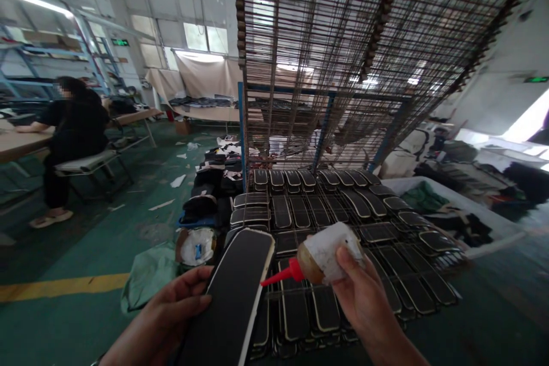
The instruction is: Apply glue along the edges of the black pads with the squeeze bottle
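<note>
A long dark panel with rounded corners and a pale edge [234,291] is pinched at its left side by my left hand [178,306]. My right hand [362,291] is wrapped round a glue bottle [328,251], which has a whitish wrapping and a red nozzle. The bottle lies tilted, and its nozzle tip points left, at the panel's right edge. Whether the tip touches the edge I cannot tell. Behind both hands, many similar dark panels [300,211] lie in rows on a wire rack [317,291]. The lower end of the held panel runs out of view.
Raised wire racks [317,68] slant up and over at the back right. A round tub [197,246] and green cloth [150,274] stand on the left floor, near stacked dark pieces [201,200]. A person [72,131] sits at a table at far left. White bins [484,223] hold fabric at right.
</note>
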### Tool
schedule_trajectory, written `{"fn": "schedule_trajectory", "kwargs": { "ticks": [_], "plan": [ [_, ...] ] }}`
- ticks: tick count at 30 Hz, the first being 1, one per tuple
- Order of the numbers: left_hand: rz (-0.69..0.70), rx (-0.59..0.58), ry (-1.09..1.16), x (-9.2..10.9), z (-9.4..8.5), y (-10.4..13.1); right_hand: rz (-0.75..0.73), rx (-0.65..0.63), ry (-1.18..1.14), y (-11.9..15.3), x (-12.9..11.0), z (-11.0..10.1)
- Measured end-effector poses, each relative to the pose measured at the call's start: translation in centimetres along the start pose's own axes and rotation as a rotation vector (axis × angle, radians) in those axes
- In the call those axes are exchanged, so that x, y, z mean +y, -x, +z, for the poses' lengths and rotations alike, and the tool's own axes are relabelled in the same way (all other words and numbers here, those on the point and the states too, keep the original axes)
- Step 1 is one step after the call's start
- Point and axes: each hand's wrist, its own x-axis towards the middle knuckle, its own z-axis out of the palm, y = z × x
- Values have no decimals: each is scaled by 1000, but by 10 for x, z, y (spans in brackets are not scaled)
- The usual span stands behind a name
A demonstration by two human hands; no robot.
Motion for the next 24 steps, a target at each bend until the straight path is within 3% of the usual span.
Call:
{"fn": "schedule_trajectory", "kwargs": {
  "ticks": [14,20,24],
  "plan": [
    [45,66,-78,-2,-2,-8,24,-143,46,19,6,5],
    [54,10,-76,-2,-1,-5,-122,-8,75,-10,2,7],
    [64,6,-87,-4,-2,-4,-142,6,100,-17,3,5]
  ]
}}
